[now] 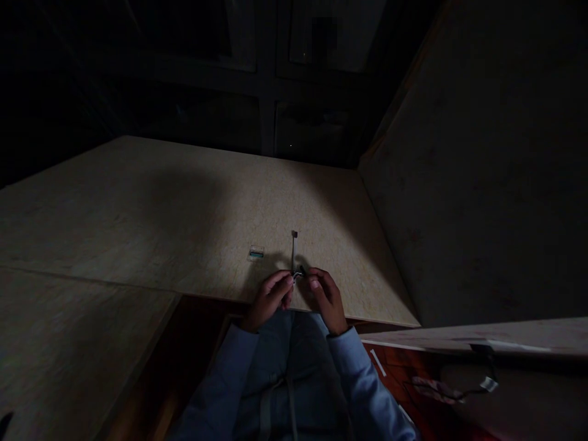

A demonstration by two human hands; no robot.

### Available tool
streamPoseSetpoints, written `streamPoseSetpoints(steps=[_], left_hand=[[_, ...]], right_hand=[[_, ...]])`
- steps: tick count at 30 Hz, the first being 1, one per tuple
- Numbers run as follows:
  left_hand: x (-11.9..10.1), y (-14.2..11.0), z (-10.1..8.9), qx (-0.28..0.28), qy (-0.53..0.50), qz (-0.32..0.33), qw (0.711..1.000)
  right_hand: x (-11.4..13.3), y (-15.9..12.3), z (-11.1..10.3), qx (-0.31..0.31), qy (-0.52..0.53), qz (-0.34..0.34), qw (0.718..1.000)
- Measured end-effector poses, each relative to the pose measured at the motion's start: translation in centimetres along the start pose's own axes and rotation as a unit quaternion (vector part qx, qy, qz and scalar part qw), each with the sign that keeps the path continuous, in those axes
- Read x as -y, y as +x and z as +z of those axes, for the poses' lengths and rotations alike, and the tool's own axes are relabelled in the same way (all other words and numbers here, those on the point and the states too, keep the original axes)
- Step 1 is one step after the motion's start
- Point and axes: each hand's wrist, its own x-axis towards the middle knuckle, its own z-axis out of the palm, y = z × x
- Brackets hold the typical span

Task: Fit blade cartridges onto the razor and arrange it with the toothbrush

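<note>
Near the front edge of the table, my left hand (274,295) is closed, its thumb and fingers pinched on one end of a small dark piece with a shiny curved part (298,274). My right hand (327,297) is closed in a pinch at the other end of this piece; its exact kind is too dim and small to make out. Just beyond my fingers lies a thin pale stick (294,252) with a dark block at its far end. Left of that, a small clear case (256,252) with a teal strip rests on the table.
The pale speckled table (206,202) meets a grey upright panel (478,184) on the right. A lower surface (59,343) adjoins at left. Dark window panes (220,119) stand behind. On the reddish floor, a white strip (378,362) and a black cable (436,392) lie at right.
</note>
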Motion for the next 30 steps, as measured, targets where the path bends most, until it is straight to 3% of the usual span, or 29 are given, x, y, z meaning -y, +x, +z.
streamPoseSetpoints(steps=[6,11,18,21,24,30], left_hand=[[-0.2,-0.6,-0.6,0.032,0.024,0.002,0.999],[0.0,-0.6,-1.2,0.03,0.023,-0.011,0.999],[0.0,-0.7,-2.0,0.075,-0.04,0.006,0.996],[-0.2,-0.8,-2.1,0.062,-0.052,-0.012,0.997],[-0.1,-0.9,-2.1,0.052,-0.044,-0.026,0.997],[0.2,-1.1,-2.1,0.079,-0.012,0.015,0.997]], right_hand=[[1.2,-0.3,0.6,0.038,0.121,0.009,0.992],[2.5,-1.3,1.8,0.047,0.162,0.023,0.985],[4.0,-1.4,2.3,0.057,0.121,-0.02,0.991],[4.3,-1.3,2.3,0.05,0.085,-0.04,0.994],[4.2,-1.3,2.2,0.053,0.096,-0.041,0.993],[3.7,-1.8,1.9,0.058,0.121,-0.027,0.991]])
